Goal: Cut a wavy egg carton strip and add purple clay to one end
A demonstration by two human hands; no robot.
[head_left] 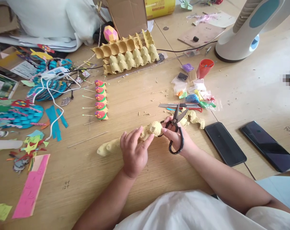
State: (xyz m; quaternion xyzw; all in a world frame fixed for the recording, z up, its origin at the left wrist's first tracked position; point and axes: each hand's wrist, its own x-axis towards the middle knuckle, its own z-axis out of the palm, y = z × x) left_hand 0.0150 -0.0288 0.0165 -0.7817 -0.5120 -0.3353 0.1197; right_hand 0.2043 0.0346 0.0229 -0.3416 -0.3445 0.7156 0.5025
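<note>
My left hand (134, 152) is closed over a long strip of yellow egg carton (108, 147), whose bumpy cups run off to the left along the table. At its right end, a rounded cup faces up between both hands. My right hand (175, 135) has the black-handled scissors (175, 121) hooked in its fingers, blades apart and pointing away from me. The fingertips of that hand also touch the carton's right end. Just beyond it lie torn yellow carton scraps (197, 119) and a utility knife (178, 105).
Red-and-green painted carton pieces (101, 100) with cotton swabs stand in a row at centre left. Whole egg cartons (132, 60) lie at the back. Clay bags (192, 97), a red cup (205, 67) and two phones (225, 143) are on the right; paper scraps (31, 188) at left.
</note>
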